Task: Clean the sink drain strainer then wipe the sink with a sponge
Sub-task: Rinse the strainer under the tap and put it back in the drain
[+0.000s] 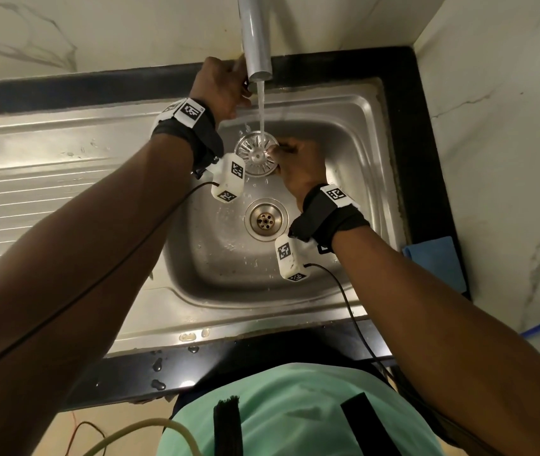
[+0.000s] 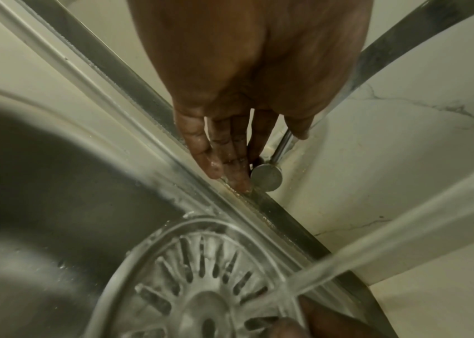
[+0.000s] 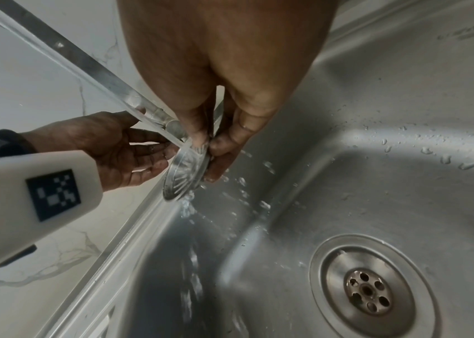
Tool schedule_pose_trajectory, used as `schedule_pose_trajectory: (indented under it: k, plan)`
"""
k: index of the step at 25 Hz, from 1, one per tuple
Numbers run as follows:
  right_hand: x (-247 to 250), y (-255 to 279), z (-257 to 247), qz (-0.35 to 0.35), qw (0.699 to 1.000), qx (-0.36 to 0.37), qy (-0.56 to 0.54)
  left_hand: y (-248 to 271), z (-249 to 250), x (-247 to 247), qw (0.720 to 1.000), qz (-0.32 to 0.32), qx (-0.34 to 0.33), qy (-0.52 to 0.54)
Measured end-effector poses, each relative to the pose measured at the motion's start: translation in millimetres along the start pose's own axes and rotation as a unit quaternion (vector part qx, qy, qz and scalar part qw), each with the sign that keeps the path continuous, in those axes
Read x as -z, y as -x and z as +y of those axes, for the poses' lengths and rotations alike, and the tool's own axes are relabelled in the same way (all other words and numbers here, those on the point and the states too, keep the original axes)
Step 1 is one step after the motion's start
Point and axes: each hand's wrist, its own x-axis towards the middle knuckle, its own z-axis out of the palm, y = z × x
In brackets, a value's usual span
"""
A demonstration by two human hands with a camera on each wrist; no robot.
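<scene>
1. Your right hand (image 1: 295, 166) pinches the strainer (image 1: 256, 154) by its rim under the running water (image 1: 261, 106), above the sink (image 1: 354, 133). Wet metal could slip from that thin pinch and drop.
2. Your left hand (image 1: 221, 85) reaches the tap handle (image 2: 267, 177) with fingers (image 2: 230, 155) straight, gripping nothing. Opening it further could splash water onto the worktop (image 1: 423, 153).
3. The open drain (image 1: 265, 220) could swallow loosened debris.

strainer (image 1: 256, 155) in right hand (image 1: 296, 166), under water (image 1: 261, 110)
</scene>
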Motion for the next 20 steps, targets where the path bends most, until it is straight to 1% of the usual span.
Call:
schedule_pose_trajectory:
  k: [2, 5, 8, 9, 10, 12, 13, 15, 17, 20]
  plan:
    - [1, 3, -6, -0.002, 1.0, 0.0, 0.002, 4, 1, -1, 1.0, 0.011, -0.004, 0.004]
    - [5, 5, -13, -0.008, 1.0, -0.003, -0.01, 14, -6, -6, 0.998, -0.001, 0.015, 0.059]
    - [10, 3, -19, -0.014, 1.0, 0.008, -0.003, 26, -29, -18, 0.997, -0.05, 0.009, 0.054]
    - [11, 2, -21, -0.015, 1.0, 0.018, 0.0, 32, -36, -19, 0.997, -0.056, 0.009, 0.055]
    - [13, 3, -25, -0.016, 0.999, 0.03, 0.005, 40, -43, -20, 0.996, -0.058, 0.018, 0.072]
    - [17, 3, -30, -0.015, 0.998, 0.055, 0.018, 55, -54, -22, 0.986, -0.064, 0.036, 0.148]
    - [20, 4, -32, -0.014, 0.998, 0.064, 0.024, 61, -58, -22, 0.981, -0.071, 0.032, 0.18]
    - [20, 7, -32, -0.019, 0.997, 0.066, 0.033, 71, -63, -24, 0.978, -0.076, 0.005, 0.193]
    - [16, 11, -29, -0.03, 0.997, 0.062, 0.041, 72, -66, -26, 0.977, -0.06, 0.009, 0.204]
    - [9, 18, -19, -0.038, 0.994, 0.091, 0.054, 77, -67, -31, 0.97, -0.04, 0.014, 0.238]
